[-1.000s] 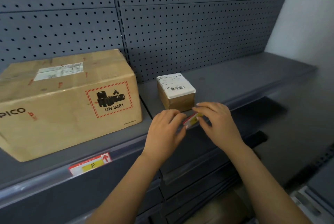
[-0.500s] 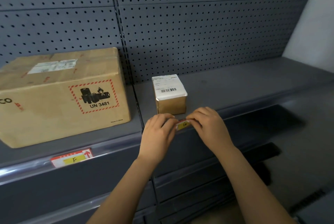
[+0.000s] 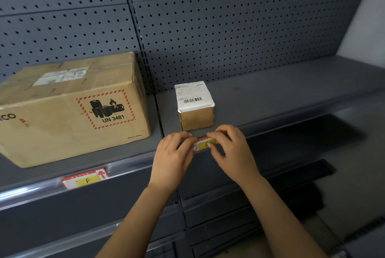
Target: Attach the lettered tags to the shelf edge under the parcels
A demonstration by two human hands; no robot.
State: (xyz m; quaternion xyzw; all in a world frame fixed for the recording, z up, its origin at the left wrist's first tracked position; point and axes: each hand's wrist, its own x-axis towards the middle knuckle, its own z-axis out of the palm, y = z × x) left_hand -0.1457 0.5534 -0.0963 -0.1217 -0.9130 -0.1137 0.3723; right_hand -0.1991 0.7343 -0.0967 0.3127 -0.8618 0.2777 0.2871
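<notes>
A red, white and yellow tag marked G [image 3: 205, 143] lies flat against the shelf edge [image 3: 291, 124], directly below the small parcel [image 3: 195, 107]. My left hand [image 3: 174, 157] pinches the tag's left end and my right hand [image 3: 233, 149] pinches its right end; both ends are hidden by fingers. A second tag marked F [image 3: 85, 178] with a red arrow sits in the clear edge strip under the large cardboard box [image 3: 70, 107].
Grey perforated back panel [image 3: 229, 39] rises behind the shelf. A vertical upright [image 3: 158, 116] splits the shelf between the two parcels. Lower shelves [image 3: 239, 212] run below my forearms. A pale wall [image 3: 366, 18] stands at the right.
The tag went from tilted and off the edge to flat against the shelf edge under the small parcel. Both hands moved with it. My view shifted slightly.
</notes>
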